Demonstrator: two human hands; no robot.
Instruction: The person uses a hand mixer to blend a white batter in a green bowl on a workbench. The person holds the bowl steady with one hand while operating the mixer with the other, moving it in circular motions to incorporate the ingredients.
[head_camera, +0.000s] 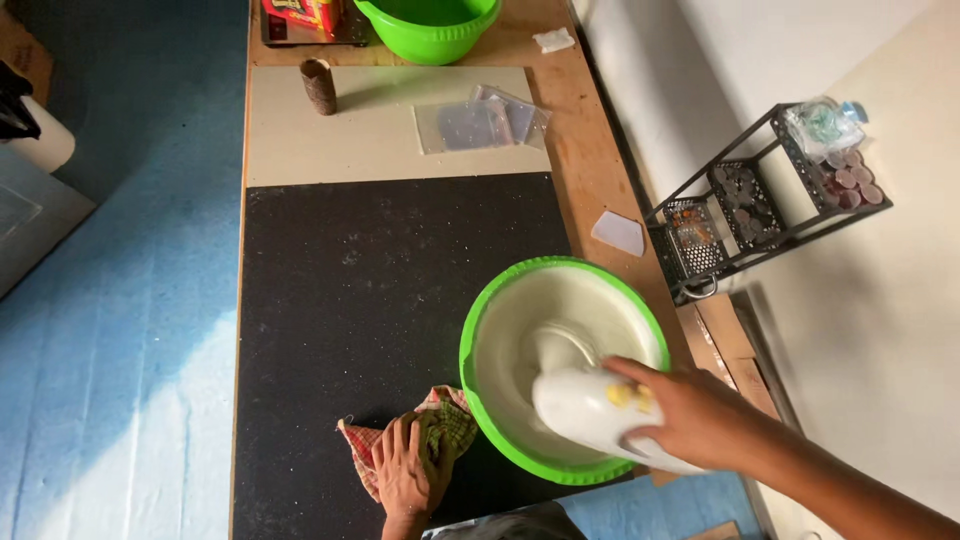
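My right hand (690, 415) grips a white hand mixer (590, 405) with yellow buttons, held over a green bowl (468, 340). The bowl holds pale, smooth batter (560, 310), and the mixer's lower end dips into it. My left hand (402, 470) presses down on a checked cloth (450, 420) lying on the black stone slab (380, 300), just left of the bowl. The beaters are hidden in the batter.
A second green bowl (430, 30) stands at the far end of the wooden table (590, 150). A brown cup (320, 85), clear plastic bags (480, 125) and a white scraper (618, 232) lie nearby. A black wire rack (760, 200) with small containers stands at the right.
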